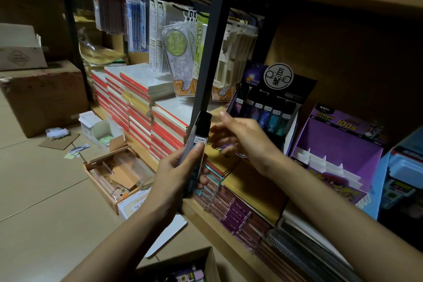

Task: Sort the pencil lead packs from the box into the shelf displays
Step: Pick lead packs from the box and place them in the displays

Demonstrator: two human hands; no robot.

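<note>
The packs (199,133) can slip and fall to the floor (45,190), because the left hand (178,167) has its fingers (203,179) clamped only on their lower half. They stand nearly upright before the shelf post (212,52), long axis vertical, top leaning slightly right. The right hand (242,142) is just beside them, fingers apart, holding nothing.

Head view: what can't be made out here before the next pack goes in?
All in the head view:
- Pack label: the print is too small, and the left hand covers its lower part.
- Box: cut off by the bottom edge, so the count is unknown.
- Dark display: the right hand hides its lower front.
</note>
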